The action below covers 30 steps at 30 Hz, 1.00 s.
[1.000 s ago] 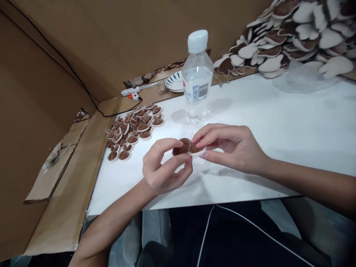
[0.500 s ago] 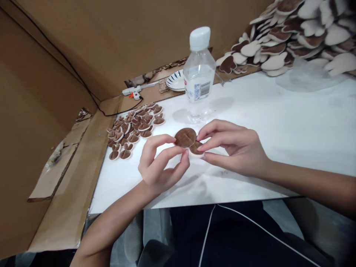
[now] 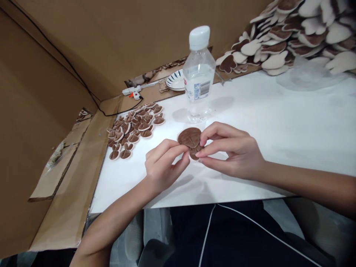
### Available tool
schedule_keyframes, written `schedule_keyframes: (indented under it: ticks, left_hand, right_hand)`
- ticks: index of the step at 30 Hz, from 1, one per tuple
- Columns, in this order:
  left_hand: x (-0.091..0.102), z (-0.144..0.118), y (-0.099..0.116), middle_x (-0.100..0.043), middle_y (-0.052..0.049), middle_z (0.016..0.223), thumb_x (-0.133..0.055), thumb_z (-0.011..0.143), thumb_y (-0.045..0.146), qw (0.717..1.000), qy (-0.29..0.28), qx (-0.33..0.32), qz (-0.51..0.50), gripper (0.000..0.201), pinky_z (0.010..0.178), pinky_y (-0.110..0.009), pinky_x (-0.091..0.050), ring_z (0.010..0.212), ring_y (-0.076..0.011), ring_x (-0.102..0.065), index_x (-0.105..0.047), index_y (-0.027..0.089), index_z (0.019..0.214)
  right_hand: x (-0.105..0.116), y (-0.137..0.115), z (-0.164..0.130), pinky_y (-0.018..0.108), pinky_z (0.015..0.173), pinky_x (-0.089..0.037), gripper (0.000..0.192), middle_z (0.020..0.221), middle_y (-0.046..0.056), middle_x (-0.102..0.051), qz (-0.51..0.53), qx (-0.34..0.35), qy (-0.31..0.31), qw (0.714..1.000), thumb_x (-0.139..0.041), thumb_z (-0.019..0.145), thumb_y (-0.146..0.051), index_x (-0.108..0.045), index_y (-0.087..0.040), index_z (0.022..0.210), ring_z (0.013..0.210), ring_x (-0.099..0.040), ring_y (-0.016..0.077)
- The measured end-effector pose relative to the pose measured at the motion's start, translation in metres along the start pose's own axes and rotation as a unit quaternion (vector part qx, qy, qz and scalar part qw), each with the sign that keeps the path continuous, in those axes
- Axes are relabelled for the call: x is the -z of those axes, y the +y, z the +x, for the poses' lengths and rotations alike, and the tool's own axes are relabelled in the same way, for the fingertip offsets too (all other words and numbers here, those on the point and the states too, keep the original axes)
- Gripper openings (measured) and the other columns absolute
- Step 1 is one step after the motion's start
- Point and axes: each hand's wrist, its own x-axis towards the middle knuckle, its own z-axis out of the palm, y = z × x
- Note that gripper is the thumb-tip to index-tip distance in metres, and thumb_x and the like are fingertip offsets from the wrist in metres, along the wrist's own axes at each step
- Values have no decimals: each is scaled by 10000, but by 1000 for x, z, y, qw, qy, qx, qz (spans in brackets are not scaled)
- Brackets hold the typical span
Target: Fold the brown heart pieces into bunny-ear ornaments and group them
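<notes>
Between my hands, just above the white tabletop [image 3: 133,178], is a brown plush cutout [image 3: 189,137] with one large round lobe and smaller lobes below. My left hand [image 3: 164,163] pinches its lower left edge between thumb and fingers. From the other side my right hand [image 3: 233,148] is closed on the right edge and the small lobes. Fingertips cover part of the piece, so its full outline is hidden. To the left lies a heap of similar small brown cutouts with pale edges [image 3: 136,124].
A clear plastic bottle [image 3: 199,74] with a white cap stands just behind my hands. Beyond it are a striped plate [image 3: 175,80] and a white glue gun [image 3: 132,91] with a black cord. A big pile of brown and white plush pieces [image 3: 278,44] fills the back right, beside a plastic bag [image 3: 303,76].
The cutout has turned and shifted slightly right, its small lobes now pointing more downward. My left fingers have closed in on its lower edge, and my left hand has moved a little right.
</notes>
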Motion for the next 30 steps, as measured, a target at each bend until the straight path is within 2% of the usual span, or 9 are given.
schedule_keyframes:
  ticks: [6, 9, 11, 14, 17, 20, 22, 25, 30]
  left_hand:
    - [-1, -3, -6, -590, 11, 660, -686, 699, 68, 994, 15, -72, 81, 180, 501, -198, -424, 556, -86, -535, -620, 165, 835]
    - [0, -1, -5, -609, 1, 671, -679, 684, 39, 993, 13, -91, 74, 192, 525, -202, -453, 581, -97, -565, -627, 161, 823]
    - [1, 1, -3, -634, -18, 723, -669, 691, 47, 997, 7, -58, 40, 196, 566, -213, -480, 632, -109, -592, -636, 158, 850]
    - [2, 2, -1, -642, -37, 776, -660, 734, 129, 996, -21, 57, -68, 161, 609, -237, -501, 674, -118, -593, -649, 157, 892]
    - [1, 3, 0, -633, -36, 763, -682, 752, 205, 955, -65, 208, -201, 130, 611, -234, -507, 670, -112, -583, -669, 148, 868]
    - [-3, 3, 0, -655, -29, 748, -720, 739, 238, 879, -75, 366, -296, 116, 625, -214, -519, 673, -106, -612, -676, 144, 791]
    - [-6, 3, 0, -669, -21, 706, -739, 724, 267, 826, -74, 439, -345, 147, 618, -214, -528, 635, -105, -626, -673, 140, 754]
    - [-9, 3, 1, -673, -15, 647, -774, 682, 289, 776, -69, 491, -390, 197, 588, -223, -537, 575, -112, -634, -670, 130, 732]
    - [-12, 1, -4, -689, -24, 675, -798, 648, 274, 746, -62, 510, -423, 245, 586, -229, -546, 585, -119, -648, -642, 119, 757]
  right_hand:
    - [-1, 0, -1, 306, 667, -508, 102, 847, 45, -589, 25, -25, -9, 999, -677, 761, -141, -722, -226, 794, 770, -593, 155]
    - [-1, 0, -1, 309, 674, -511, 104, 850, 48, -590, 31, -32, -12, 999, -680, 757, -136, -723, -219, 803, 780, -594, 158]
    - [0, 0, 0, 314, 676, -515, 104, 857, 46, -588, 24, -38, -10, 999, -683, 755, -153, -725, -225, 817, 786, -593, 161]
    - [1, 0, 1, 326, 678, -521, 103, 872, 47, -585, 9, -40, 1, 999, -692, 742, -173, -730, -228, 819, 779, -592, 165]
    - [1, 0, 2, 337, 687, -523, 106, 870, 50, -590, -8, -37, 4, 999, -680, 733, -156, -725, -228, 797, 775, -590, 170]
    - [1, 1, 1, 324, 684, -532, 97, 877, 44, -582, 5, -66, -4, 998, -662, 740, -135, -689, -225, 767, 790, -586, 167]
    - [0, 2, 0, 289, 643, -540, 92, 914, 40, -556, 57, -128, -3, 990, -672, 734, -134, -634, -211, 765, 828, -587, 166]
    - [0, 6, 1, 265, 606, -548, 250, 981, 26, -524, 168, -251, 11, 953, -729, 699, -169, -526, -210, 840, 843, -613, 164]
    - [3, 13, 3, 343, 720, -556, 452, 1026, 33, -580, 269, -367, 9, 891, -790, 657, -227, -488, -212, 993, 800, -660, 167]
